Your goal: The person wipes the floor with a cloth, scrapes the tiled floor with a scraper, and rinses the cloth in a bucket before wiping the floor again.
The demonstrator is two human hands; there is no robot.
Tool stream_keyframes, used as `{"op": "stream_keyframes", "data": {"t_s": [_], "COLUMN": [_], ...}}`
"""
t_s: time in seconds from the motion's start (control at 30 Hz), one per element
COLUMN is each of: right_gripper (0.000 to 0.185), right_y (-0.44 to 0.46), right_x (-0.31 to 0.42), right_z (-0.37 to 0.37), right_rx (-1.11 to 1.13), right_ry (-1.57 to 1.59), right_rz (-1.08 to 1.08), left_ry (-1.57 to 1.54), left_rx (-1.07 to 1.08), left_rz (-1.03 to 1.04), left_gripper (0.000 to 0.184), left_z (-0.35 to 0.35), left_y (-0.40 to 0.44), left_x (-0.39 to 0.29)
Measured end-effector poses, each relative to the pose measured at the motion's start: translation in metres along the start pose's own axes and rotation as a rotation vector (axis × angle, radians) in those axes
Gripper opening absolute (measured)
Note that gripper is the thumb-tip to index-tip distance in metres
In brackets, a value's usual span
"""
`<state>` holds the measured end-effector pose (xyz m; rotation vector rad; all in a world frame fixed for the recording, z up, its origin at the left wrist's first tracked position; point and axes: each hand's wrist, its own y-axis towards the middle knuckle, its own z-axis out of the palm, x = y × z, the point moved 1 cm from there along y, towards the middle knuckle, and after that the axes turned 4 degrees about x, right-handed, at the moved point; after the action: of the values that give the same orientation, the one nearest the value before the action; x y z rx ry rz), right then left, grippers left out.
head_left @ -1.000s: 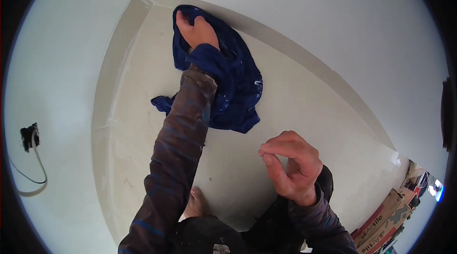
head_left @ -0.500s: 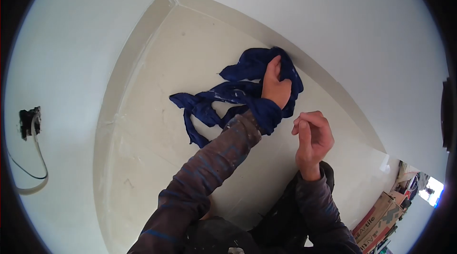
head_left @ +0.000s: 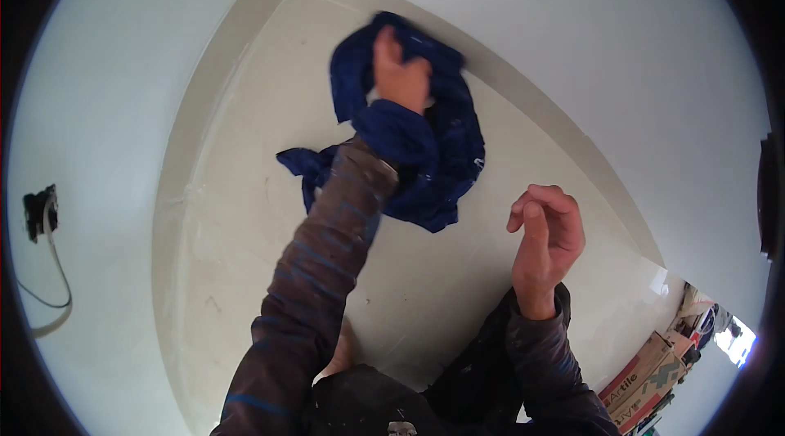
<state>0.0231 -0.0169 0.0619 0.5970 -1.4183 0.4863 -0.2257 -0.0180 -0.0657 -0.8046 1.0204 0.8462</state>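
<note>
A dark blue cloth with pale smears lies bunched on the cream floor beside the skirting. My left hand presses on it, its thumb to the right and its fingers pointing toward the wall, slightly blurred. Part of the cloth loops around my left wrist, and a loose end trails to the left. Raised above the floor to the right, my right hand has its fingers curled toward the thumb, with nothing visible in them; it is apart from the cloth.
Beige skirting runs along both white walls to a corner at the top. Cables hang from a wall opening on the left. Cardboard tile boxes lie at the lower right. My dark-clad knees are at the bottom.
My left hand has moved up and left along the skirting, dragging the blue cloth with it toward the corner. My right hand has shifted slightly, still curled.
</note>
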Motion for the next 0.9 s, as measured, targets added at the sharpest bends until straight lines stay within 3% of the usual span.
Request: {"op": "stream_keyframes", "data": {"t_s": [0.1,0.2,0.27,0.3,0.33,0.4,0.47,0.57,0.63,0.67,0.7,0.8,0.9], "right_gripper": [0.016,0.017,0.027,0.027,0.034,0.052,0.054,0.058,0.059,0.059,0.060,0.062,0.064], "right_y": [0.002,0.001,-0.001,-0.002,-0.003,-0.008,-0.005,0.015,0.045,0.063,0.081,0.120,0.145], "right_x": [-0.004,-0.020,-0.036,-0.039,-0.041,-0.048,-0.059,-0.087,-0.100,-0.105,-0.108,-0.115,-0.127], "right_z": [0.001,-0.010,-0.021,-0.017,-0.010,0.005,0.026,0.046,0.058,0.069,0.083,0.123,0.169], "right_rx": [0.033,-0.033,-0.088,-0.090,-0.017,0.158,0.185,0.253,0.353,0.345,0.357,0.362,0.338], "right_ry": [-0.004,-0.167,-0.449,-0.448,-0.573,-0.760,-0.850,-0.954,-1.130,-1.120,-1.174,-1.246,-1.298], "right_rz": [-0.036,0.008,0.136,0.135,0.122,0.052,-0.033,-0.098,-0.309,-0.301,-0.323,-0.368,-0.430], "left_ry": [-0.058,-0.167,-0.237,-0.328,-0.418,-0.468,-0.511,-0.332,0.047,0.162,0.174,0.708,0.996], "left_rx": [0.150,0.270,0.365,0.405,0.446,0.421,0.398,0.281,0.271,0.289,0.297,0.288,0.276], "left_rz": [-0.083,-0.163,-0.211,-0.317,-0.420,-0.377,-0.329,-0.210,-0.038,0.033,0.026,0.400,0.498], "left_gripper": [0.088,0.087,0.087,0.086,0.085,0.082,0.079,0.070,0.064,0.062,0.062,0.065,0.069], "left_z": [0.028,0.033,0.031,0.028,0.024,0.015,0.002,-0.037,-0.067,-0.083,-0.094,-0.117,-0.130], "left_y": [-0.049,-0.077,-0.081,-0.083,-0.085,-0.086,-0.084,-0.092,-0.097,-0.099,-0.102,-0.106,-0.112], "left_x": [0.017,0.021,0.022,0.028,0.033,0.035,0.031,-0.008,-0.037,-0.040,-0.043,-0.055,-0.061]}}
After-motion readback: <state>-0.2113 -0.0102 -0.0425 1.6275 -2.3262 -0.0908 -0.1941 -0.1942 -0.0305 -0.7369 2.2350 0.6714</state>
